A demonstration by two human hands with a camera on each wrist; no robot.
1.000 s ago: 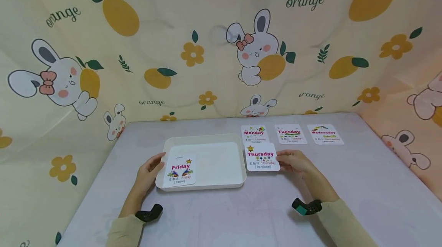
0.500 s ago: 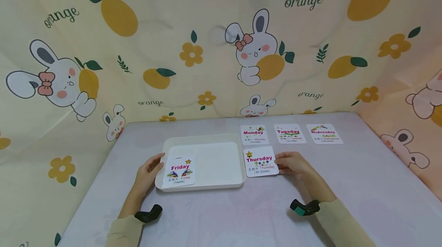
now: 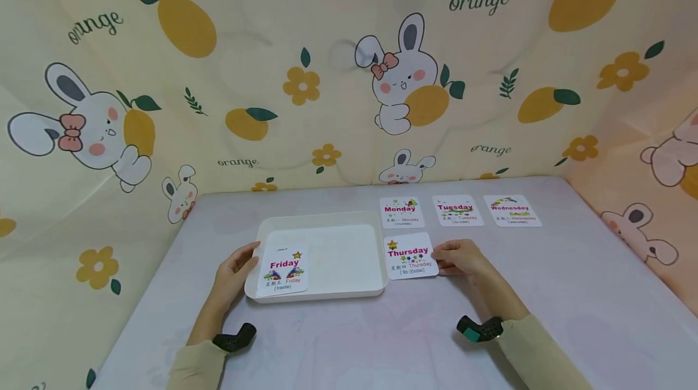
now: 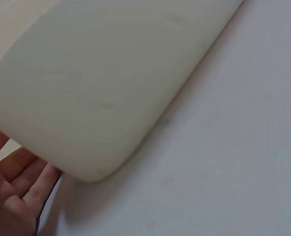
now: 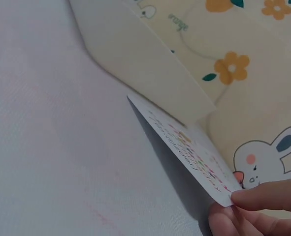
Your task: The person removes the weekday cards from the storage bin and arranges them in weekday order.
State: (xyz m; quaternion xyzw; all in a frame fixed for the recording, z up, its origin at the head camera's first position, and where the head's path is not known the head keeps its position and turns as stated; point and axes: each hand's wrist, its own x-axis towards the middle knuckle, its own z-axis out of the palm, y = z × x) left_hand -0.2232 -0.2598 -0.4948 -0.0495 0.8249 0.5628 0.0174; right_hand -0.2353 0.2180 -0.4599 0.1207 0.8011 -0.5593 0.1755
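My right hand (image 3: 463,260) pinches a white "Thursday" card (image 3: 412,257) by its right edge, thumb on top and fingers beneath. In the right wrist view the card (image 5: 184,147) is raised off the table at the pinched edge, with a shadow under it. It lies just below the "Monday" card (image 3: 402,213) and beside the tray's right side. My left hand (image 3: 233,275) holds the left rim of a white rectangular tray (image 3: 349,263); its fingers partly hide behind the tray wall (image 4: 86,152). Inside the tray, at the left, lies a "Friday" card (image 3: 283,270).
To the right of "Monday", a "Tuesday" card (image 3: 458,211) and a "Wednesday" card (image 3: 513,211) lie in the same row near the table's back edge. The pale table (image 3: 354,341) meets a cloth backdrop (image 3: 338,26) printed with rabbits and oranges.
The Thursday card has moved down toward me and slightly left in my right hand, so it no longer overlaps the Monday card. My left hand and the tray have stayed put.
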